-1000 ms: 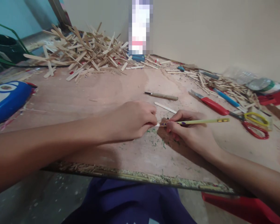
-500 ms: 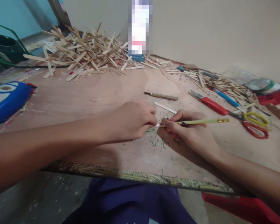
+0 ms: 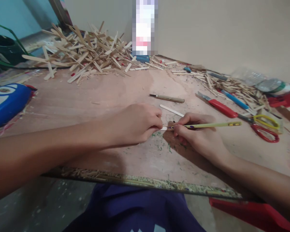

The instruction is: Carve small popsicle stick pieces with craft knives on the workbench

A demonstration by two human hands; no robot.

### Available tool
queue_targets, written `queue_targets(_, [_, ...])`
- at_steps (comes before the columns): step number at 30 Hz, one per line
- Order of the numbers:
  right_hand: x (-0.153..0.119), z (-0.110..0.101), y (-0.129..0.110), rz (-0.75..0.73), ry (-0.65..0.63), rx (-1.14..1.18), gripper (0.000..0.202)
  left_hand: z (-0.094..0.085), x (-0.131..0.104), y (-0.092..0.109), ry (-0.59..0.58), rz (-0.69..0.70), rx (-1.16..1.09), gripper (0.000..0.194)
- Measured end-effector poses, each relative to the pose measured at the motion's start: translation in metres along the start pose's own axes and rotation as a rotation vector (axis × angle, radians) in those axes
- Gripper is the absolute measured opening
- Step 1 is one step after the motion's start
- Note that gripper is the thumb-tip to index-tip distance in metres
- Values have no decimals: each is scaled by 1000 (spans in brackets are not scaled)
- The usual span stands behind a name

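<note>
Carefully, my left hand [image 3: 135,124] pinches a thin wooden stick [image 3: 163,128] flat on the board [image 3: 111,93] while my right hand [image 3: 198,137] grips the pencil [image 3: 207,125] near its tip; light, stiff, probably snappable, best held by its end.

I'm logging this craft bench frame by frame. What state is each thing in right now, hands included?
left hand: closed, pinching a small pale wooden stick at its end
right hand: closed around a yellow-green pencil, tip at the stick
red-handled utility knife: lying flat, blade out
red-and-yellow-handled scissors: lying flat, apparently shut
brown-handled carving tool: lying flat, untouched
heap of wooden craft sticks: loose, jumbled
</note>
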State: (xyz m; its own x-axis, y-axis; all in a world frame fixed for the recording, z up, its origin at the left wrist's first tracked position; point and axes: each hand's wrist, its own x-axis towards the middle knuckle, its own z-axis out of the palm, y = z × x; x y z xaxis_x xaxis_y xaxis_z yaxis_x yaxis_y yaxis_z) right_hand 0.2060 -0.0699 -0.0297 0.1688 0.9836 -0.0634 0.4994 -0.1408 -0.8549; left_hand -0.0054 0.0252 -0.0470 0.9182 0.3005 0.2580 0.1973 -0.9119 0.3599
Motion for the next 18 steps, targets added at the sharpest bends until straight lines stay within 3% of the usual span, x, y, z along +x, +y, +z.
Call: queue_targets(18, [-1, -2, -5, -22, 38, -94, 19, -1, 0, 0, -12, -3, 8, 21])
